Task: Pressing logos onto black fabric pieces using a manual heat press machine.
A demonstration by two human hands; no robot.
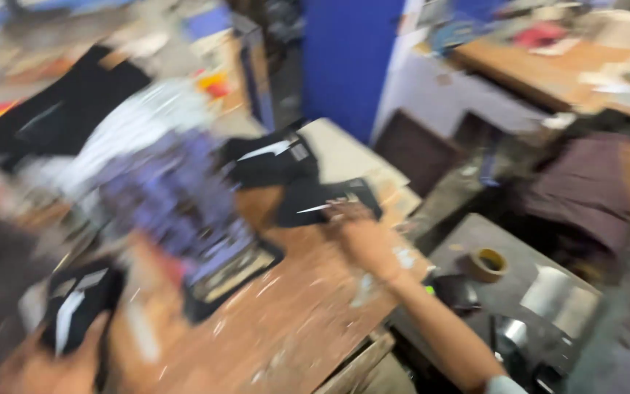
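Black piece in my left hand point(45, 368): a black fabric piece point(74, 310) with white stripe, clutched, bottom left, nearest me.
Workbench point(285, 321): paint-flecked wood, blurred.
Right hand point(362, 237): stretched onto a second black piece point(322, 201) mid-bench; grip lost in blur.
Tape roll point(488, 264): right, on the grey surface.

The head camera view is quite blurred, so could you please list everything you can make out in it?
Black fabric pieces: several, black with white marks, on the wooden worktable.
Purple patterned cloth: one, table's left half.
Tape roll: one, brown, grey surface at right.
Blue panel: one, behind the table.
Wooden desk: one, cluttered, upper right.
Right hand: reaching to a black piece, fingers open.
Left hand: holds another black piece, lower left.
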